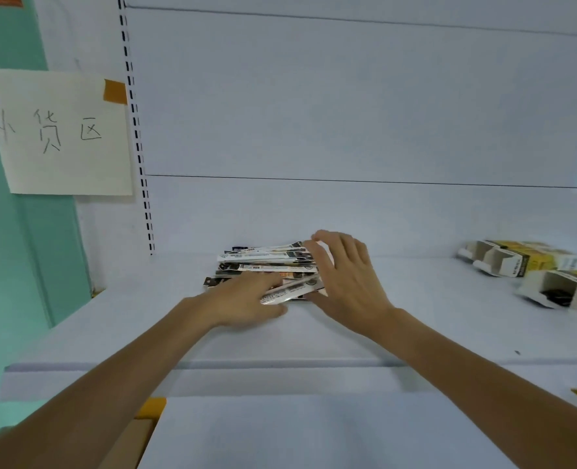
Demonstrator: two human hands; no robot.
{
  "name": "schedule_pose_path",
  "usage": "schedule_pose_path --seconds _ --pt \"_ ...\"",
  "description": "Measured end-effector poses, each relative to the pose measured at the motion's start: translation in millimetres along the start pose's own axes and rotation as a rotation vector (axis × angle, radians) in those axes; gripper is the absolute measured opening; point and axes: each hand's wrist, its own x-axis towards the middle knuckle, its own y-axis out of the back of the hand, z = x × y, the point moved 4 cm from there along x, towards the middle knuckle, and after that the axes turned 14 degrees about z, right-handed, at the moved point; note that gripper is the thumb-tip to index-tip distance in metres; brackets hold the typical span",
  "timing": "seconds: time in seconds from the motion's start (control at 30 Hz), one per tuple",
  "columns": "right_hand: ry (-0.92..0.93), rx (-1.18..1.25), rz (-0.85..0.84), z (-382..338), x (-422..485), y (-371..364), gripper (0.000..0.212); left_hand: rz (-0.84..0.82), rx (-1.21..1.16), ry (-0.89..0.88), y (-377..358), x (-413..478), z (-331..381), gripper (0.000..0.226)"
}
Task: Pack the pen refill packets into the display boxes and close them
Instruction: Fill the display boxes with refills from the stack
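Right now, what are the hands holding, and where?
The packets: the right hand cups the pile's right end; the left hand lies flat on its near left side.

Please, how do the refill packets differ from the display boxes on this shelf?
The refill packets are flat strips, white and black, heaped mid-shelf; the display boxes are yellow and white, open-ended, at the right. The left hand and right hand touch the packets; nothing touches the boxes. Both rest on the same white shelf.
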Motion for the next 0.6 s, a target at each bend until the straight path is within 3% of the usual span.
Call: schedule_pose_path --seconds 0.17,0.27,0.4,0.6 --pt "-0.189 0.321 -0.287 21.2 -15.4 -6.2 0.039 -0.030 0.209 -0.103 -12.9 11.0 17.8 0.022" --pt "-0.318 0.532 -0.310 31.0 -23.4 -5.4 0.048 0.031 0.236 -0.103 -15.9 17.9 29.3 0.022" --pt "-0.817 0.697 -0.232 57.5 -30.0 -4.9 0.034 0.166 0.323 -0.104 -21.1 36.4 53.1 0.017" --pt "-0.655 0.518 -0.303 117.3 -52.7 20.9 0.027 0.138 0.443 -0.101 -52.0 75.8 103.4 0.024"
